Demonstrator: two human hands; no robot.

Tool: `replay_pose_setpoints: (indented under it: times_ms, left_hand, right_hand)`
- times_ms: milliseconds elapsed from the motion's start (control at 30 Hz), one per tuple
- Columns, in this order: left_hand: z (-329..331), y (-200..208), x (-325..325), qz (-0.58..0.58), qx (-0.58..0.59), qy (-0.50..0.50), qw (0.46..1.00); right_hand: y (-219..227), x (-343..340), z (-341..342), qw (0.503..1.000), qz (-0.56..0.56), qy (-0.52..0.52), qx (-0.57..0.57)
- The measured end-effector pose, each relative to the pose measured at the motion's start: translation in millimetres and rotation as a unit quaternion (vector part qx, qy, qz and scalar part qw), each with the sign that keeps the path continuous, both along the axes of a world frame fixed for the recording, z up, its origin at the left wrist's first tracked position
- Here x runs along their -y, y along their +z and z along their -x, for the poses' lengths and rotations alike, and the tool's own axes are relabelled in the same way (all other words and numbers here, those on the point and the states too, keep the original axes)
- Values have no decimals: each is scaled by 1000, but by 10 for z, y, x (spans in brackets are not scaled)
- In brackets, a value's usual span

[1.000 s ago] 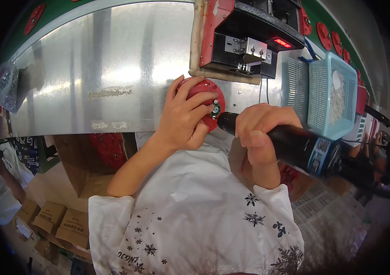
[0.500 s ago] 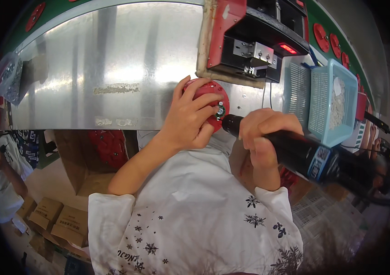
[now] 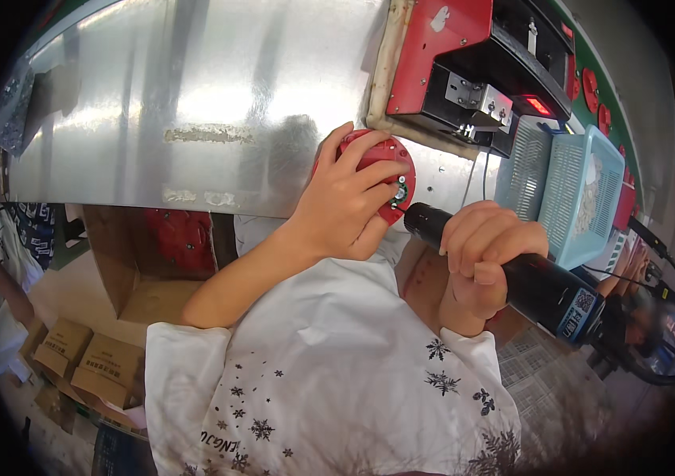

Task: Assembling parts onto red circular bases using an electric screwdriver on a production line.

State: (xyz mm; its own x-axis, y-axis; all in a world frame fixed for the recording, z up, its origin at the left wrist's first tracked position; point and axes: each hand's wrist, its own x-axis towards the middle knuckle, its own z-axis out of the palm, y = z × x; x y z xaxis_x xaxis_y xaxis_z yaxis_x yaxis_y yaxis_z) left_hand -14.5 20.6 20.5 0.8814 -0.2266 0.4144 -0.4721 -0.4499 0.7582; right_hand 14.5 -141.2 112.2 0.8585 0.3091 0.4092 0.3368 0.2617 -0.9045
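A red round housing point(image 3: 406, 159) is at the front edge of the metal bench, with a small green circuit board and bright metal pieces on it. My left hand point(image 3: 349, 190) grips the housing from above, fingers spread over its face and the thumb at the near side. A black electric screwdriver point(image 3: 540, 289) lies in my right hand point(image 3: 484, 250), whose fingers wrap round its body. Its nose points left at the housing's near right edge, close to the circuit board. Whether the tip touches anything cannot be made out.
Behind the housing stands a red and black machine point(image 3: 452, 87) with a lit red display. Light blue plastic baskets point(image 3: 579, 198) stand to the right, one with small pale parts. Below the metal bench point(image 3: 218, 95) sits an open carton point(image 3: 127, 262) with red parts. Another person point(image 3: 8, 278) is at far left.
The whole view has shifted, so bench, machine and hands appear farther right. My left hand keeps its hold on the housing, and the screwdriver stays in my right hand beside it.
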Motion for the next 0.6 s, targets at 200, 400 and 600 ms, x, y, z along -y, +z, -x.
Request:
replay_pose_setpoints:
  times_ms: [200,400,600]
  left_hand:
    - [-19,10,3,-3,20,9,1000]
    - [-16,-1,9,-6,20,11,1000]
    - [-15,1,10,-1,20,10,1000]
  right_hand:
    - [17,-34,9,1000,5,0,-2]
    - [12,-40,21,1000,11,-13,7]
    - [28,-27,10,1000,20,-2,-4]
